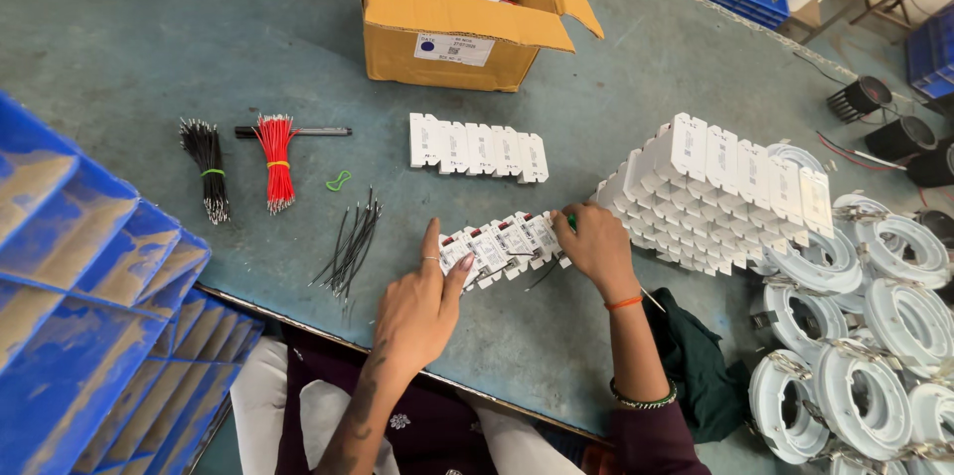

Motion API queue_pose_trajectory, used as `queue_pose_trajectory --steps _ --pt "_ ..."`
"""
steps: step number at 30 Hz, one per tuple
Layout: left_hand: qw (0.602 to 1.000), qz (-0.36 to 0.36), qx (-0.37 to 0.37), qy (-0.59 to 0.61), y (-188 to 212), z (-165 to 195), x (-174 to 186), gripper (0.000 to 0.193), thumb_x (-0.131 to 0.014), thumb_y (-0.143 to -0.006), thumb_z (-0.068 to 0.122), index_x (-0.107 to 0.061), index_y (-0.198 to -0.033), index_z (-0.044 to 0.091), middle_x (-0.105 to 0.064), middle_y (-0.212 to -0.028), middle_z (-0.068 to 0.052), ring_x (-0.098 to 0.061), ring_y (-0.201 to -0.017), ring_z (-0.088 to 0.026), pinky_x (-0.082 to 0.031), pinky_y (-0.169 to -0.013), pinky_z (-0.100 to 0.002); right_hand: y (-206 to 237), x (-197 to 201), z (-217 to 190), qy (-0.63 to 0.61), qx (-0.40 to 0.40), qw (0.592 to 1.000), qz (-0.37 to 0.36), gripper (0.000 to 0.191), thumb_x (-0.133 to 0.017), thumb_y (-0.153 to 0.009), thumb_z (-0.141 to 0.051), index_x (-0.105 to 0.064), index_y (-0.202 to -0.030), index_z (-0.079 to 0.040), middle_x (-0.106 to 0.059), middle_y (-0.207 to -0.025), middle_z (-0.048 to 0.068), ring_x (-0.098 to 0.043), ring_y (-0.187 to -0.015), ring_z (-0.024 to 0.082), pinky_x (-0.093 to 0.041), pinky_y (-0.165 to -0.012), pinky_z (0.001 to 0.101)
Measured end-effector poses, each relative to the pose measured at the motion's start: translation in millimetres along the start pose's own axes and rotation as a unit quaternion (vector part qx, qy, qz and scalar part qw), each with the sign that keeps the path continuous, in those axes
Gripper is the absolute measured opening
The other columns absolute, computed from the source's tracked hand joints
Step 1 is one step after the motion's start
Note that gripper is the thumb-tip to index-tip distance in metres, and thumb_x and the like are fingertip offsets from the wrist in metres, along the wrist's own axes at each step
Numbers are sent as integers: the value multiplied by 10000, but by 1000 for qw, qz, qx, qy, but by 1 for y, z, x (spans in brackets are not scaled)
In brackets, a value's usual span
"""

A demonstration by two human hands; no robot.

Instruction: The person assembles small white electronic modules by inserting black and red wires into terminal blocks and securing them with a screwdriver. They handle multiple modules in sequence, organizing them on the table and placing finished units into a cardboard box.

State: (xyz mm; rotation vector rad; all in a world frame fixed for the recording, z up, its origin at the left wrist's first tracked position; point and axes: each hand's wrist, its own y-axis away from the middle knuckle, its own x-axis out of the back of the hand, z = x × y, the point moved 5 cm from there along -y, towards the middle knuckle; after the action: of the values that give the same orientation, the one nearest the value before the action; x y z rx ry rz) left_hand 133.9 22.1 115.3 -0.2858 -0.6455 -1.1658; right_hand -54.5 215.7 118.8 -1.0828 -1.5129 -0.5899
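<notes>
A short row of small white box-shaped modules (502, 239) with red and black wire ends lies near the table's front edge. My left hand (419, 303) rests on the row's left end, thumb up, fingers pressed on the modules. My right hand (596, 246) is at the row's right end, pinching a thin green-handled tool against the last module. A second row of white modules (477, 148) lies farther back. A large stack of the same white modules (720, 192) stands to the right.
An open cardboard box (460, 28) holds more modules at the back. Bundles of black wires (208, 167) and red wires (275, 159), a pen (298, 131) and loose black wires (350, 243) lie left. Blue crates (89, 306) stand at left, white round housings (855, 336) at right.
</notes>
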Motion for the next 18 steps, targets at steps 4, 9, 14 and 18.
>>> queue_pose_trajectory --steps 4,9,14,18 --pt "997 37 -42 55 -7 -9 3 728 -425 -1013 467 -250 -1540 -5 -730 -794 -259 -689 -764 -494 -517 -720 -583 2 -1 17 -31 -27 999 -35 382 -610 -931 -376 -796 -909 -43 -704 -776 235 -689 -789 429 -534 -737 497" --pt "998 57 -30 6 -17 -21 4 694 -473 -1010 440 -307 -1527 8 -714 -820 -282 -680 -792 -501 -513 -744 -586 34 -1 24 -78 -25 995 -59 396 -609 -924 -385 -792 -943 -34 -688 -764 263 -684 -789 443 -528 -722 486" --pt "984 140 -104 20 -12 -30 13 507 -543 -1010 321 -491 -1412 17 -733 -986 -248 -690 -902 -451 -512 -802 -542 37 6 36 -99 -37 991 -81 398 -608 -924 -398 -778 -1004 -46 -696 -736 240 -708 -747 412 -533 -702 466" --pt "958 271 -92 31 -7 -55 49 320 -599 -988 256 -676 -1236 70 -739 -1070 -186 -689 -995 -380 -526 -850 -466 26 14 33 -69 16 997 26 373 -625 -937 -403 -765 -985 -61 -724 -841 205 -691 -787 420 -525 -682 476"
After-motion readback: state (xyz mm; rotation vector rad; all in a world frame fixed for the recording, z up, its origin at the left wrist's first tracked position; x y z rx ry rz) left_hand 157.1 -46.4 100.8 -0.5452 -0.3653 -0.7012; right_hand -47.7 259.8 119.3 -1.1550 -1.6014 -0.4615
